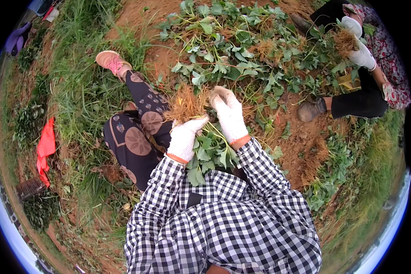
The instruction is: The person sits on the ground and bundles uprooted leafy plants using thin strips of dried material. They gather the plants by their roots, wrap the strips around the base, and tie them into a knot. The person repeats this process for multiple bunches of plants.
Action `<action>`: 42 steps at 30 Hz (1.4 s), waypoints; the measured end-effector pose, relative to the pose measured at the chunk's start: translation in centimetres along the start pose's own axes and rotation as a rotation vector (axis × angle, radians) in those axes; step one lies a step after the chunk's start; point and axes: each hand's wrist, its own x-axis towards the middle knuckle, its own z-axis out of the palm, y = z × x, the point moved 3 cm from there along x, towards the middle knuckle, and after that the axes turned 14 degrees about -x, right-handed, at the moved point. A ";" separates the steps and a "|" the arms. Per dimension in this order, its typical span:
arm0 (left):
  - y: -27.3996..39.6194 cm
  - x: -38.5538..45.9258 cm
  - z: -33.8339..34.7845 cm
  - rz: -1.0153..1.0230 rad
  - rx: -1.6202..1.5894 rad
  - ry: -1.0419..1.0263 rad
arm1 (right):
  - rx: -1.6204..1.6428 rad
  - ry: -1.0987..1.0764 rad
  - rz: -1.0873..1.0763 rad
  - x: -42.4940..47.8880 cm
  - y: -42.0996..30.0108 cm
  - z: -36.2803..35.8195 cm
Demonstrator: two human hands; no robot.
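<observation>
My left hand, in a white knit glove with an orange cuff, grips a bundle of bare-root plants, apparently strawberry seedlings. Their tangled brown roots stick out beyond my fingers. The green leaves hang back toward my chest between my wrists. Just right of the bundle is my right hand, gloved alike, its fingers curled. Whether anything small sits between those fingertips is hidden. Ahead lies a wide heap of similar uprooted plants on brown soil.
On the right a co-worker's gloved hand holds another rooted bunch. Their shoe rests on the soil. More plants lie right of me. Left are grass, a red cloth and my outstretched leg with its pink shoe.
</observation>
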 end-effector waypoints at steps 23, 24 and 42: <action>0.2 3.1 -2.1 0.311 0.527 -0.127 | -0.128 -0.004 -0.033 -1.2 4.3 3.4; 0.3 2.9 -1.8 0.346 0.544 -0.159 | -0.414 0.063 -0.176 -1.1 3.7 3.1; -0.3 0.9 -0.5 0.225 -0.096 -0.206 | -0.554 -0.298 -0.199 -3.9 -3.2 0.3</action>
